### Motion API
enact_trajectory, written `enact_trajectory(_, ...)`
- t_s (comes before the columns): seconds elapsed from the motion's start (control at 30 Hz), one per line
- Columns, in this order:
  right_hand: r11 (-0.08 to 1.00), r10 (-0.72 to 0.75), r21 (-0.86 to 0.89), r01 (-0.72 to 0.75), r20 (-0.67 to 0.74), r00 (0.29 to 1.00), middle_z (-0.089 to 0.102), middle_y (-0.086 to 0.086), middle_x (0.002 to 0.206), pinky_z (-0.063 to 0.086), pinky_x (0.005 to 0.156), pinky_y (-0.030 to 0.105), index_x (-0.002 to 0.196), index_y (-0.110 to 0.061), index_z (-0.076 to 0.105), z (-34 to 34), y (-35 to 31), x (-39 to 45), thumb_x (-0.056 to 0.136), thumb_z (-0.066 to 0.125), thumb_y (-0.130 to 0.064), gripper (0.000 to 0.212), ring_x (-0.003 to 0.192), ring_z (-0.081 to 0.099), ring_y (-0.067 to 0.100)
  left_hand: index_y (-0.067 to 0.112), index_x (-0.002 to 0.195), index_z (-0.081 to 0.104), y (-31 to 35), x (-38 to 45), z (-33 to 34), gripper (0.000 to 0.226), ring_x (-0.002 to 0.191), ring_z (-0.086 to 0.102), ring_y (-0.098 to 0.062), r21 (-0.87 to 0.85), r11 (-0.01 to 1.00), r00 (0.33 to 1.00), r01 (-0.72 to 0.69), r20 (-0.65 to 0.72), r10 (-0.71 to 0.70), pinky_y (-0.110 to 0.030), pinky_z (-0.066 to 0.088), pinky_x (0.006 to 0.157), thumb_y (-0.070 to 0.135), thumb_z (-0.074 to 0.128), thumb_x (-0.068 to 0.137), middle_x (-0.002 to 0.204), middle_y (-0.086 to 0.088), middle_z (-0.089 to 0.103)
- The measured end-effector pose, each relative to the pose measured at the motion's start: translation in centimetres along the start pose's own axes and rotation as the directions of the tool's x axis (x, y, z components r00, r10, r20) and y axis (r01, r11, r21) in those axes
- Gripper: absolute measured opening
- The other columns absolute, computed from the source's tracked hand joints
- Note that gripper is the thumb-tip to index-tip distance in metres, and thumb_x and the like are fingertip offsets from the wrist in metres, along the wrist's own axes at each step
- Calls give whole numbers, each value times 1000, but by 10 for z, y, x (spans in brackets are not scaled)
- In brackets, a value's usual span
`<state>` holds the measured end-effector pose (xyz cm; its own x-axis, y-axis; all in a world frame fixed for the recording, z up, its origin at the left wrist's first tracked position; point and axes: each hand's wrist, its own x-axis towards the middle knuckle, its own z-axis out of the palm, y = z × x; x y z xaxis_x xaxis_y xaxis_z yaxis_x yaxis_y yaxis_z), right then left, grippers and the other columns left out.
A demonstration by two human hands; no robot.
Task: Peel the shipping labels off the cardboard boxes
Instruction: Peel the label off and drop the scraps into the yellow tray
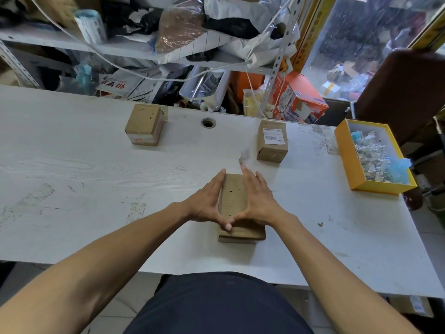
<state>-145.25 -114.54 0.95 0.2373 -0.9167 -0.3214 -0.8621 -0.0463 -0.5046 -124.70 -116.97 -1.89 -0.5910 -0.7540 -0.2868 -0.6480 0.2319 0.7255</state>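
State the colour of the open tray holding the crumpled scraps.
Yellow-orange tray, white inside; head view.

The table (96,165) is matt white board with faint printed wood grain, scuffed and patched with rough tape residue, the three boxes (234,201) are dull brown cardboard, one bearing a smooth white paper label (274,136), and the tray (349,160) is matt yellow card

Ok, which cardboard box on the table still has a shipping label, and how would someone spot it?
Start at the yellow tray of paper scraps on the white table's right edge. Just left of it, toward the far side, stands a small cardboard box. Unlike the other two boxes, its top carries a white barcode label, and no hand touches it.
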Motion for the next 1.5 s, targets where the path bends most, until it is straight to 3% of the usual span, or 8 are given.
enact_trajectory(0.27, 971, 154, 219, -93, -283, 947, 51, -2, 117, 41, 96, 40, 149, -48, 7, 0, -8, 25, 68, 80, -46, 110, 119, 36, 22, 14, 125, 52, 7, 21, -10, 84, 113, 51, -17, -82, 995, 942, 58, -327, -82, -30, 45, 88, 51, 90, 60, 121, 1, 57)
enact_trajectory(0.43, 925, 306, 329, -193, -339, 890, 59, -3, 99, 44, 92, 43, 147, -39, 31, 5, -10, 49, 84, 66, -42, 73, 109, 43, 22, 13, 86, 58, 7, 46, -16, 42, 85, 51, -13, -119, 990, 892, 77, -436, -121, -29, 36, 62, 45, 82, 73, 90, 3, 64)
enact_trajectory(0.63, 921, 260, 359, -147, -289, 921, 57, -4, 109, 39, 100, 44, 150, -35, 26, 3, -5, 47, 91, 60, -42, 69, 119, 42, 22, 15, 90, 64, 8, 49, -16, 35, 96, 63, -19, -160, 980, 872, 120, -455, -181, -34, 46, 75, 49, 72, 84, 93, 2, 70)
enact_trajectory(0.73, 953, 88, 302, -4, -267, 960, 42, -2, 141, 29, 109, 41, 153, -40, 12, -1, 1, 25, 87, 67, -37, 85, 132, 28, 21, 24, 150, 34, 8, 24, -17, 93, 137, 37, -20, -72, 995, 970, 72, -227, -87, -35, 34, 108, 64, 73, 76, 151, -1, 43)
enact_trajectory(0.87, 974, -18, 218, 67, -220, 975, 4, -8, 162, 15, 118, 44, 150, -48, -7, 13, 9, -13, 61, 79, -62, 125, 148, 5, 20, 23, 158, -13, 3, -4, 0, 142, 152, -4, -23, 123, 992, 999, -41, -16, 43, -43, 8, 123, 67, 82, 60, 166, -4, -12)
enact_trajectory(1.1, 989, 38, 147, -19, -126, 991, -21, -4, 161, 6, 121, 43, 150, -43, -14, 23, 15, -18, 58, 78, -69, 133, 149, -14, 16, 15, 158, -8, -1, 0, 3, 154, 148, 10, -23, 119, 993, 998, -12, -59, 19, -41, 17, 121, 81, 74, 45, 163, -1, 2)
enact_trajectory(1.27, 986, 56, 163, -24, -195, 979, 0, -2, 163, 12, 121, 44, 153, -37, -3, 15, 17, 5, 70, 73, -62, 114, 149, -1, 19, 17, 150, 31, -1, 19, -13, 116, 127, 33, -19, 134, 991, 988, 28, -156, -7, -33, 35, 107, 66, 84, 59, 140, 0, 38)
enact_trajectory(1.5, 971, 134, 223, -86, -211, 968, 41, 6, 142, 37, 105, 38, 153, -30, 19, -4, 11, 46, 89, 62, -46, 78, 131, 41, 22, 22, 89, 63, -1, 56, -29, 40, 94, 58, -15, 32, 997, 956, 72, -288, -60, -41, 50, 81, 57, 76, 75, 95, 5, 66)
